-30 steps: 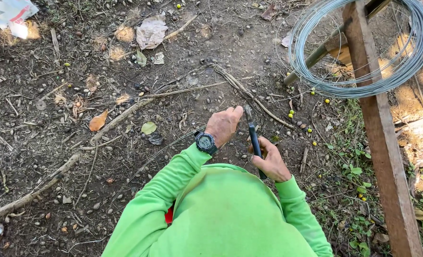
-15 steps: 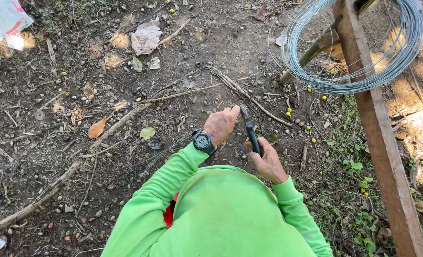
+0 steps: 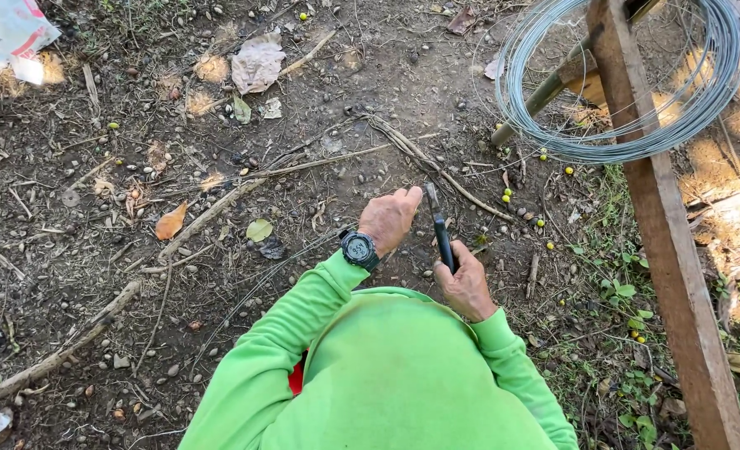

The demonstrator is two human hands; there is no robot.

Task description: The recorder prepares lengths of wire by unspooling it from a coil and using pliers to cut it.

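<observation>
Right hand (image 3: 467, 286): closed tight around the dark handle of a pair of pliers (image 3: 440, 229), close to the person's chest in the bright green top.
Left hand (image 3: 389, 218): curled shut just beside the tip of the pliers, with a black watch (image 3: 359, 247) on the wrist. It looks like it pinches a thin wire, but the wire at the fingers is too fine to see for sure.
Thin wire (image 3: 257, 287): a faint grey line runs from under the left arm down and away across the dirt.
Step now: it looks like the person is gripping or cutting a piece of wire with the pliers.
Next move needs: I think a firm squeeze with the right hand, while the left hand holds the wire steady and keeps its fingers clear of the tip.
Ground (image 3: 78, 275): brown dirt with sticks, dry leaves and small stones.
Farther off: a big coil of grey wire (image 3: 636, 146) hangs around a tall wooden post (image 3: 661, 225).
Far corner: a scrap of white and red plastic (image 3: 3, 29).
</observation>
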